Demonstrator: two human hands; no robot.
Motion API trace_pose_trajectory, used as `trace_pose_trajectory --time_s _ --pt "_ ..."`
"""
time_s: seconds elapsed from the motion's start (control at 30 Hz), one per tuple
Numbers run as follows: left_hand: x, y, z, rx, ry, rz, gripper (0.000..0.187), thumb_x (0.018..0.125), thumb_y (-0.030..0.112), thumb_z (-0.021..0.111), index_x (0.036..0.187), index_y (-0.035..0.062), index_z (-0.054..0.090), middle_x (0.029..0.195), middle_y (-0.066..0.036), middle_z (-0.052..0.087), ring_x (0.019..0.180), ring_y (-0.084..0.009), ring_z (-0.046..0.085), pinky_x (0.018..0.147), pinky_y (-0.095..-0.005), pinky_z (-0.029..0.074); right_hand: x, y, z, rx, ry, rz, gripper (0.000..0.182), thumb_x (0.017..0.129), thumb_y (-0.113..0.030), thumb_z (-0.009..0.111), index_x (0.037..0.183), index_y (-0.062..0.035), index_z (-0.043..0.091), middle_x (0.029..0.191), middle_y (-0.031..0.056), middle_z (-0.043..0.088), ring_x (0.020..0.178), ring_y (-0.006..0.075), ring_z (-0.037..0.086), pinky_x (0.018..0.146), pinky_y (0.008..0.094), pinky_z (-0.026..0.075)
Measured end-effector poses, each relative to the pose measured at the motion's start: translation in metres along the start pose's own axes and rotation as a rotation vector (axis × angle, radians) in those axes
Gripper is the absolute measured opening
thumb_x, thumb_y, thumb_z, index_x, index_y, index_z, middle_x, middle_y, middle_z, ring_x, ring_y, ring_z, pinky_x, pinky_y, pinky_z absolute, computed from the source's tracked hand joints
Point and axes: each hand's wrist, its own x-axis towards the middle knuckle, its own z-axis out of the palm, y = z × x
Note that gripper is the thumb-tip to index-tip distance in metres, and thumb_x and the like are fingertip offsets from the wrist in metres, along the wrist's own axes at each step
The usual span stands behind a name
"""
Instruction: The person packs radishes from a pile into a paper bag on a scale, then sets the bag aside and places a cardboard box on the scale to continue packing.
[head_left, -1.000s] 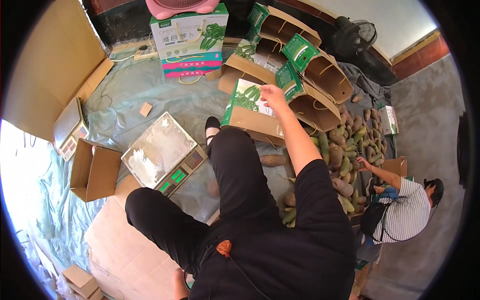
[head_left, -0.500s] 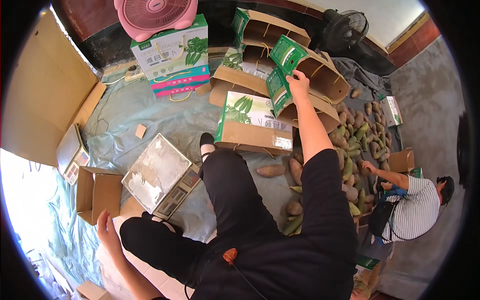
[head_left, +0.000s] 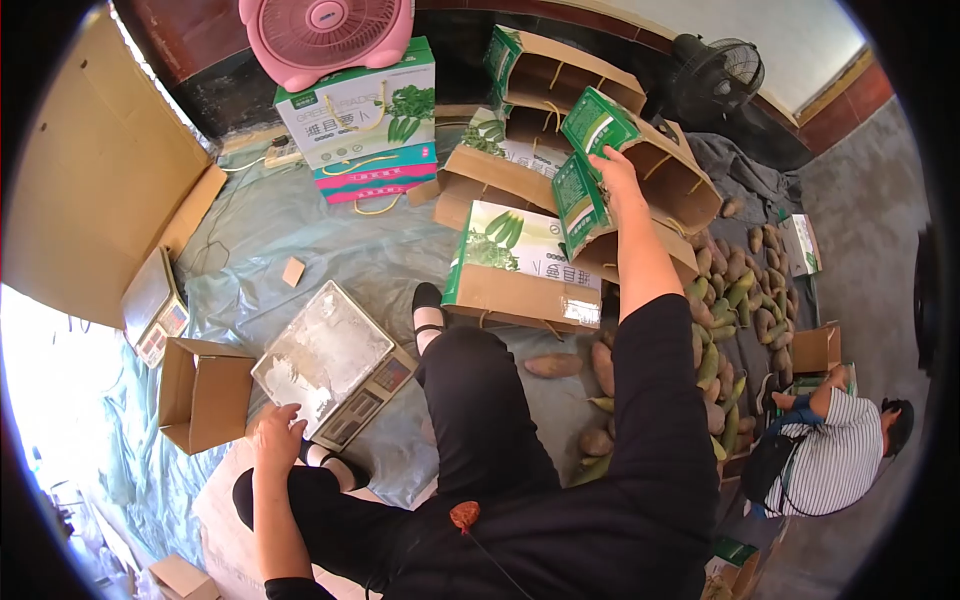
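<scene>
My right hand (head_left: 620,178) is at the edge of an open green and white carton (head_left: 600,122), its fingers closed on the green side. Just below that hand is a second green carton side (head_left: 579,200). Nearer my knee lies a white radish-print carton (head_left: 520,270) with brown flaps. My left hand (head_left: 277,432) holds nothing, fingers loosely apart, beside the lower left corner of the metal-topped scale (head_left: 325,350). A small open brown box (head_left: 205,395) stands left of that hand.
Radishes and brown roots (head_left: 735,290) are piled at the right, where a person in a striped shirt (head_left: 825,450) bends over. Stacked cartons (head_left: 365,115) carry a pink fan (head_left: 327,38). Another scale (head_left: 155,308) and a black fan (head_left: 708,75) stand farther off.
My left hand has moved right and up, from the brown box to the scale's corner. My right hand stays at the green cartons. The other person's arm has drawn back from the pile.
</scene>
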Motion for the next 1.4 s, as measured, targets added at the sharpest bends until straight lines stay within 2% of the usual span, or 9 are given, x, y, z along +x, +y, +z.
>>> trace_pose_trajectory --time_s 0.2,0.33,0.57,0.67,0.8,0.9,1.1,1.17,1.4 --pt "0.002 0.003 -0.001 -0.062 0.069 -0.016 0.028 0.076 0.013 0.066 0.103 0.0052 0.065 0.09 -0.015 0.066 0.084 -0.0294 0.064 0.076 -0.0385 0.049 -0.003 0.002 -0.005 0.109 0.118 -0.214 0.052 0.083 -0.01 0.063 0.13 0.0057 0.046 0.13 0.0176 0.051 0.118 0.0247 0.049 0.098 0.0311 0.036" --pt "0.0 0.004 -0.003 -0.094 0.069 -0.003 0.028 0.076 0.014 0.065 0.103 0.0061 0.065 0.091 -0.014 0.066 0.086 -0.0306 0.063 0.076 -0.0396 0.049 -0.022 -0.04 -0.015 0.169 0.283 -0.493 0.028 0.08 0.0 0.062 0.108 0.0048 0.064 0.104 0.0109 0.065 0.09 0.0145 0.059 0.079 0.0241 0.045" --pt "-0.005 0.003 -0.013 -0.147 0.122 0.009 0.028 0.078 0.015 0.063 0.104 0.0066 0.064 0.093 -0.015 0.065 0.089 -0.031 0.062 0.077 -0.0402 0.048 -0.117 -0.14 0.02 0.063 0.02 -0.603 0.019 0.084 -0.001 0.059 0.1 -0.0009 0.069 0.094 0.0023 0.067 0.087 0.0066 0.056 0.075 0.0194 0.043" --pt "-0.01 0.0 -0.017 -0.179 0.144 0.009 0.03 0.078 0.014 0.063 0.107 0.0068 0.063 0.094 -0.015 0.065 0.089 -0.0307 0.062 0.078 -0.0396 0.048 -0.154 -0.169 0.049 0.048 -0.086 -0.789 0.017 0.084 -0.003 0.057 0.095 -0.003 0.071 0.08 -0.0013 0.063 0.064 0.003 0.045 0.056 0.0189 0.037" --pt "-0.016 -0.005 -0.022 -0.23 0.228 0.008 0.037 0.077 0.008 0.064 0.114 0.0059 0.06 0.095 -0.014 0.064 0.087 -0.0294 0.062 0.078 -0.0379 0.049 -0.169 -0.179 0.076 0.083 -0.298 -0.835 0.019 0.085 -0.001 0.056 0.1 -0.0014 0.067 0.083 0.0009 0.065 0.067 0.0043 0.052 0.058 0.0182 0.042" --pt "-0.016 -0.017 -0.019 -0.362 0.366 0.07 0.048 0.076 0.001 0.064 0.123 0.0049 0.053 0.1 -0.014 0.062 0.084 -0.0241 0.062 0.076 -0.0337 0.05 -0.176 -0.17 0.111 0.336 -0.649 -0.556 0.023 0.084 0.004 0.054 0.104 0.0011 0.062 0.091 0.0083 0.068 0.081 0.0107 0.063 0.072 0.0242 0.052" --pt "-0.019 -0.026 -0.026 -0.699 0.529 -0.026 0.044 0.084 0.002 0.06 0.127 0.0055 0.051 0.105 -0.009 0.062 0.087 -0.0145 0.061 0.075 -0.0269 0.05 -0.231 -0.14 0.207 0.334 -0.89 -0.476 0.028 0.078 0.007 0.054 0.105 0.0029 0.062 0.093 0.0093 0.067 0.082 0.0123 0.062 0.074 0.024 0.051" --pt "-0.02 -0.035 -0.026 -0.793 0.586 -0.024 0.04 0.088 0.004 0.055 0.128 0.0041 0.05 0.107 -0.005 0.061 0.088 -0.0108 0.058 0.072 -0.0228 0.048 -0.258 -0.14 0.238 0.25 -0.926 -0.535 0.028 0.076 0.005 0.055 0.101 0.0011 0.066 0.091 0.0088 0.068 0.081 0.0099 0.061 0.072 0.0228 0.05" --pt "-0.03 -0.053 -0.031 -0.8 0.827 -0.18 0.034 0.092 0.01 0.053 0.125 0.0022 0.052 0.118 -0.011 0.056 0.105 -0.0175 0.055 0.083 -0.0284 0.048 -0.355 -0.129 0.293 -0.027 -0.734 -1.001 0.021 0.074 -0.008 0.057 0.089 -0.0142 0.07 0.084 0.0121 0.067 0.081 0.0316 0.064 0.073 0.0401 0.051"
